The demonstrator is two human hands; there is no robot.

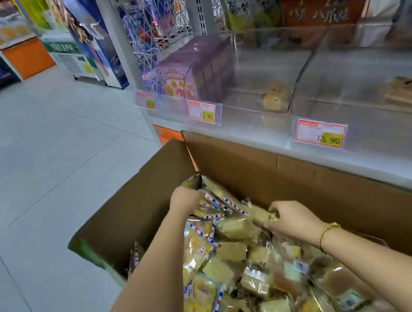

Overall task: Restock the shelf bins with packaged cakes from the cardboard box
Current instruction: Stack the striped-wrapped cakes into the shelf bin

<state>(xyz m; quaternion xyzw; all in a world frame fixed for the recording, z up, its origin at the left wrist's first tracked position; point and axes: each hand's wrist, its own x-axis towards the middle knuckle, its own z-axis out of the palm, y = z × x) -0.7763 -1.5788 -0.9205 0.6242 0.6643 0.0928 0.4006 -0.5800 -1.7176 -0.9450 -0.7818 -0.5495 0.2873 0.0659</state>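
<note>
A box (299,175) heaped with cakes (221,270) is seen below clear bins (253,117). Cakes at its far left corner are gripped by the left hand (185,200); a pack (260,215) near its far wall is pinched by the right hand (291,219).

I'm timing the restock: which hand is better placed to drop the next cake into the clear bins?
Right, probably. The right hand pinches a packaged cake and lies nearer the clear bins; the left hand grips packets at the far left corner of the cardboard box.
</note>
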